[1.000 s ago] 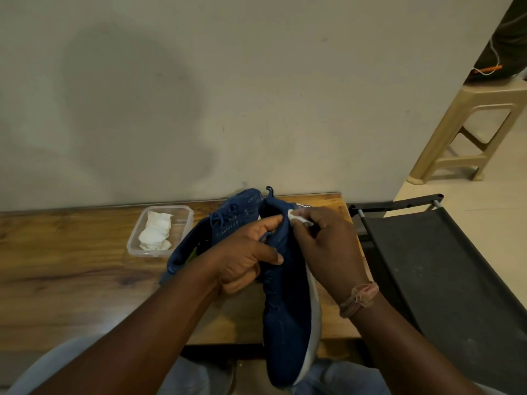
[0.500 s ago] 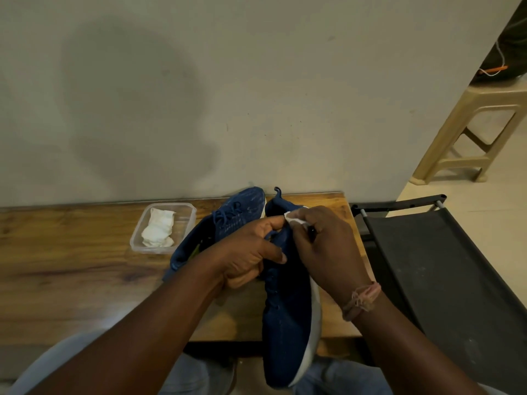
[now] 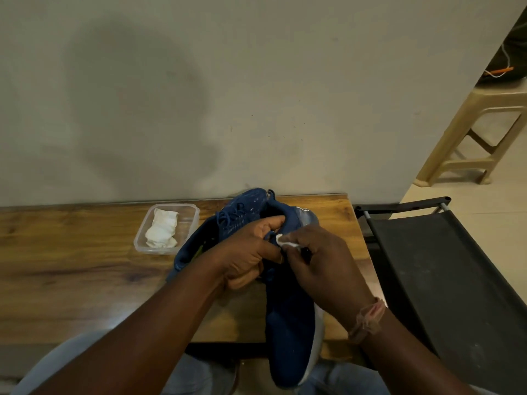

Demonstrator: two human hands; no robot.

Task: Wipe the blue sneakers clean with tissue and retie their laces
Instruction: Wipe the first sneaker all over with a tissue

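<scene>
A blue sneaker with a white sole [image 3: 291, 332] lies lengthwise over the near edge of the wooden table [image 3: 71, 275], toe toward me. My left hand [image 3: 248, 252] grips its collar near the heel opening. My right hand [image 3: 322, 263] pinches a small white tissue [image 3: 282, 240] and presses it against the sneaker's upper by the opening. The second blue sneaker [image 3: 228, 223] lies behind my left hand, with its laces showing, partly hidden by my hands.
A clear plastic container [image 3: 166, 228] holding white tissues sits left of the sneakers. A black fabric stand [image 3: 445, 275] is beside the table's right end. A beige plastic stool [image 3: 482, 132] stands at the far right. The wall runs right behind the table.
My right hand with the tissue has slid down the sneaker's collar toward me, baring the grey heel part. My left hand keeps its grip.
</scene>
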